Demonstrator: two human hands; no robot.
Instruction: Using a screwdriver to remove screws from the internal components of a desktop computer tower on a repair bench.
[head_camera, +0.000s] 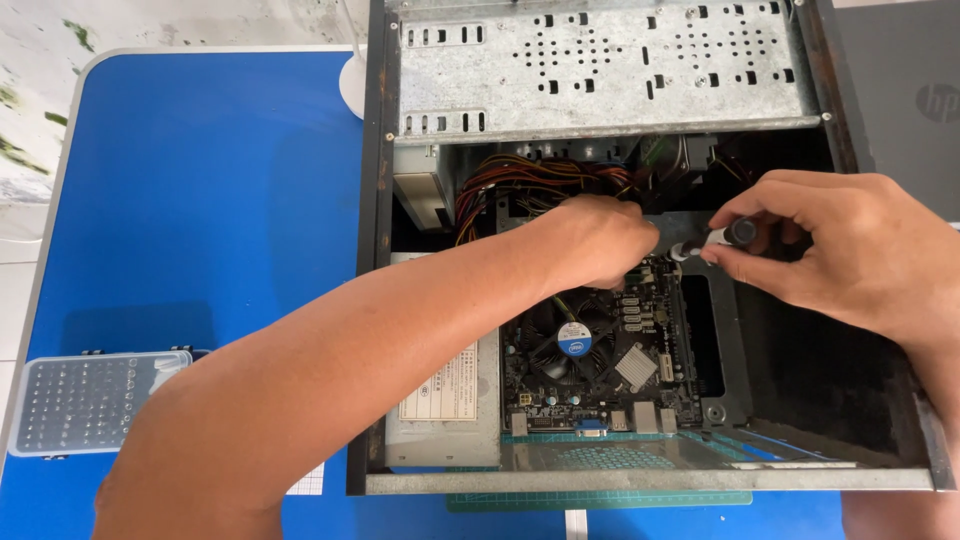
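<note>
An open computer case (380, 250) lies on its side on a blue table (200, 200). Everything here is placed by that case.

The left hand (595, 240) reaches deep into the middle of the case, just above the green board (600, 370). Its fingers are curled down and tucked out of sight, so I cannot tell if they grip anything. The hand also hides part of the board. A bunch of orange and yellow wires (520, 185) sits just behind it.

The right hand (850, 250) comes in from the right side of the case. Its thumb and fingers are pinched tight on a small screwdriver (715, 238). The tip points at the left hand and is hard to see.

A round fan (572, 340) sits on the board, below the left hand.

Left of the case, near the table edge, lies a clear plastic box (85, 400) of little bits. The bottom corner inside the case is dark.
</note>
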